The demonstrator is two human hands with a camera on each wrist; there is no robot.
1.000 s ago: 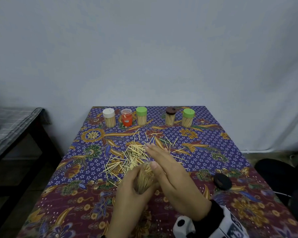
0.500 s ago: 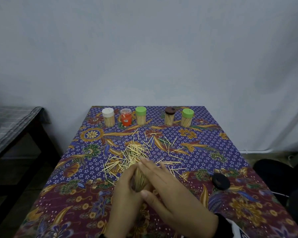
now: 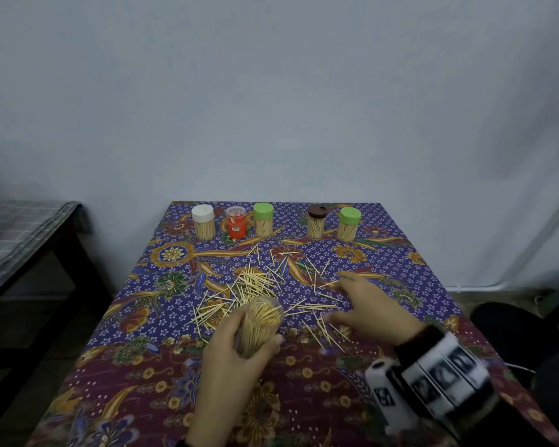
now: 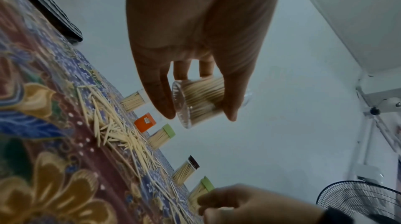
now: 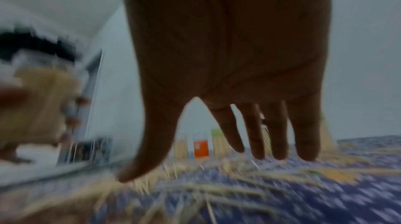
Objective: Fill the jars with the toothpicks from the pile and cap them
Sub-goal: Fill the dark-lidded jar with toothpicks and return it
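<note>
My left hand (image 3: 239, 350) grips a clear uncapped jar (image 3: 259, 324) packed with toothpicks, tilted, just above the near middle of the table; its fingers wrap the jar (image 4: 199, 100) in the left wrist view. Loose toothpicks (image 3: 255, 285) lie scattered over the cloth in front of the jar. My right hand (image 3: 362, 304) hovers open with spread fingers (image 5: 256, 130) over the toothpicks at the right, holding nothing. The right wrist view is blurred.
Along the far edge stand several capped jars: white-capped (image 3: 203, 222), orange (image 3: 236, 222), green-capped (image 3: 263, 220), brown-capped (image 3: 316, 221), green-capped (image 3: 348, 224). The table carries a patterned cloth (image 3: 400, 259). A dark side table (image 3: 29, 240) stands left; a fan (image 4: 360, 200) stands right.
My right hand has left the jar's mouth and swung right over the scattered toothpicks, covering the spot where a black cap lay. The left hand still holds the jar, now tilted with its top showing.
</note>
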